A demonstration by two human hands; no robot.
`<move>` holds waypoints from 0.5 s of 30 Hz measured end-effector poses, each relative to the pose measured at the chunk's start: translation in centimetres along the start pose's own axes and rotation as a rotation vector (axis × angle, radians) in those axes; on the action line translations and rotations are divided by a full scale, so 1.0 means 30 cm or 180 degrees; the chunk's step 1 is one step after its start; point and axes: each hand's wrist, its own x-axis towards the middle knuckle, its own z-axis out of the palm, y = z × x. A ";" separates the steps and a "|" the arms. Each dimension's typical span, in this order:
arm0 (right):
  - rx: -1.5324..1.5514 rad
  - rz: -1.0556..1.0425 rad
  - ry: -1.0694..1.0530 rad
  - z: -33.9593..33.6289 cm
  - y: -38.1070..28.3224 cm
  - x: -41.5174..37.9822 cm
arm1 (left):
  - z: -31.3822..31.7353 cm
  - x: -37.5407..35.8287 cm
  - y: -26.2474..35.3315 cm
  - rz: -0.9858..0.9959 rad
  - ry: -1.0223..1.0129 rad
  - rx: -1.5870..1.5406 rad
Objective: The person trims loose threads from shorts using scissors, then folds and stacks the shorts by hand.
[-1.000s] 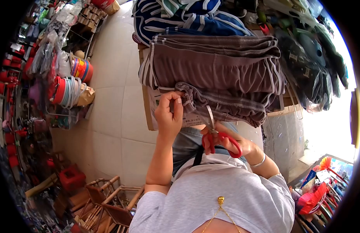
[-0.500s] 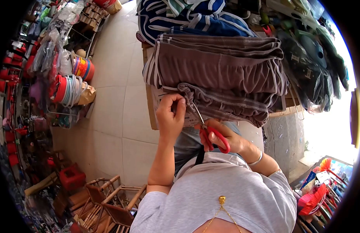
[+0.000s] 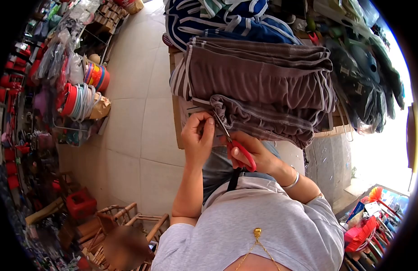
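My right hand (image 3: 254,152) is closed around red-handled scissors (image 3: 246,156). Their metal blades point up and left, with the tips at the bunched edge of a brown-grey garment (image 3: 263,121) with white stripes. Close beside the tips, my left hand (image 3: 197,137) pinches thumb to forefinger at the garment's left end. What lies in that pinch is too small to make out. Behind it rises a folded stack of similar brown-grey garments (image 3: 258,72), whose white-striped ends face left and right.
Blue garments with white trim (image 3: 245,29) are piled beyond the stack. Dark plastic-wrapped goods (image 3: 362,86) hang at the right. A cardboard box (image 3: 178,128) shows under the clothes. Bamboo chairs (image 3: 137,217) and a blurred round shape (image 3: 127,247) are at lower left, crowded shelves (image 3: 37,113) further left.
My right hand has moved slightly up and left, and the scissors' handles have come closer together. My left hand stays nearly in place. A blurred round shape has appeared over the chairs.
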 end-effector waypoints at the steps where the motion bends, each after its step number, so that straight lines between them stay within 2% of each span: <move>1: 0.0040 0.0005 0.0070 0.003 0.000 0.004 | 0.001 -0.001 0.004 0.0002 0.0004 0.0027; 15: 0.0183 -0.0071 0.0182 0.014 0.020 0.014 | -0.004 -0.007 0.006 -0.0019 -0.0040 0.0034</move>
